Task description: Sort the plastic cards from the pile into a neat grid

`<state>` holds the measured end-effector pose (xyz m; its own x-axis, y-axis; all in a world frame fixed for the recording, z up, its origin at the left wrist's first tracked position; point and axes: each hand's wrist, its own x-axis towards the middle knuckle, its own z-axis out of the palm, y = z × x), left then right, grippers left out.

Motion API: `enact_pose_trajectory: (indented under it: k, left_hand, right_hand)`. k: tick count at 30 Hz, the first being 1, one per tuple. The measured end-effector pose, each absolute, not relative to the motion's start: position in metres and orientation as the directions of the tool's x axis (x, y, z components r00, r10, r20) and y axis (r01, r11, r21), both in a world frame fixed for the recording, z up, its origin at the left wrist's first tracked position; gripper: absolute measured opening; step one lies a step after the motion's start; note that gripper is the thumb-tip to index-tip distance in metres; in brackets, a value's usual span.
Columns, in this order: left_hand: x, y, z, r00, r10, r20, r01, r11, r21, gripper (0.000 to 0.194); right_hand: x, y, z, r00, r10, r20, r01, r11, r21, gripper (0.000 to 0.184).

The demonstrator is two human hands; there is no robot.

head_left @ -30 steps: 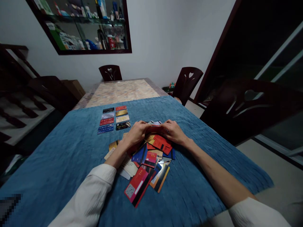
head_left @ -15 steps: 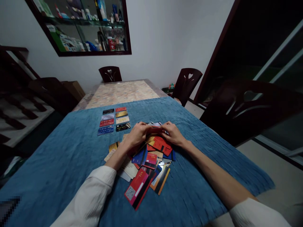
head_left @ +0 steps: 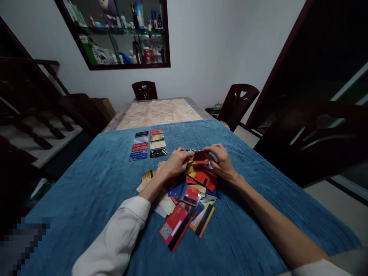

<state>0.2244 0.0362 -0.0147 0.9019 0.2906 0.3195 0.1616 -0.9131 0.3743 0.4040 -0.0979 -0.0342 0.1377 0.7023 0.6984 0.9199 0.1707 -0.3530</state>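
Observation:
My left hand (head_left: 178, 161) and my right hand (head_left: 220, 161) meet over a loose heap of bank cards. Between their fingertips a dark red card (head_left: 199, 155) stands tilted up, gripped at its left and right edges. Beneath lie overlapping cards, among them an orange-red card (head_left: 205, 177), a small red card (head_left: 191, 194) and a blue card (head_left: 177, 190). Closest to me is a red card with a QR code (head_left: 176, 225), beside a yellow-orange card with a black stripe (head_left: 203, 220). My left hand and forearm hide part of the heap.
Two columns of cards lie face up beyond my left hand, including a blue card (head_left: 138, 155) and a black card (head_left: 158, 153). A blue cloth (head_left: 94, 191) covers the near table. Dark wooden chairs (head_left: 240, 101) surround it, and a glass-shelved cabinet (head_left: 126, 67) is set in the wall.
The red card between my hands has tipped up more upright. My right hand has lifted slightly, its fingers more arched. The whole view has shifted, so things appear further right.

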Motion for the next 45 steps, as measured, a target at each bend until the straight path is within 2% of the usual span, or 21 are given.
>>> enact_pose_trajectory:
  k: [5,9,16,21,25,29,38,45]
  left_hand:
    - [0.226,0.033,-0.012,0.848,0.299,0.438,0.108,-0.906,0.41,0.034]
    - [0.228,0.025,-0.009,0.815,0.304,0.493,0.052,-0.886,0.461,0.033]
    - [0.23,0.021,-0.012,0.819,0.362,0.446,0.108,-0.86,0.499,0.016]
    - [0.228,0.028,-0.016,0.819,0.38,0.429,0.127,-0.85,0.511,0.018]
    - [0.224,0.034,-0.016,0.815,0.432,0.385,0.214,-0.843,0.493,0.019]
    - [0.22,0.039,-0.018,0.823,0.442,0.357,0.245,-0.843,0.478,0.022]
    - [0.211,0.042,-0.03,0.811,0.45,0.373,0.269,-0.854,0.446,0.052]
    - [0.211,0.038,-0.032,0.795,0.46,0.396,0.281,-0.857,0.431,0.048]
  right_hand:
    - [0.402,-0.104,-0.025,-0.01,0.709,0.705,0.99,0.108,-0.095,0.029]
    - [0.401,-0.102,-0.022,-0.089,0.72,0.688,0.992,0.124,-0.001,0.03]
    - [0.392,-0.09,-0.026,-0.092,0.737,0.669,0.986,0.164,-0.045,0.028]
    - [0.394,-0.085,-0.034,-0.051,0.749,0.661,0.982,0.158,-0.104,0.029]
    - [0.402,-0.086,-0.045,-0.01,0.777,0.629,0.979,0.135,-0.15,0.026]
    - [0.408,-0.086,-0.052,0.022,0.812,0.583,0.977,0.106,-0.184,0.032]
    - [0.4,-0.084,-0.055,0.012,0.825,0.565,0.988,0.079,-0.136,0.031]
    - [0.395,-0.083,-0.055,0.037,0.826,0.562,0.997,0.007,-0.075,0.033]
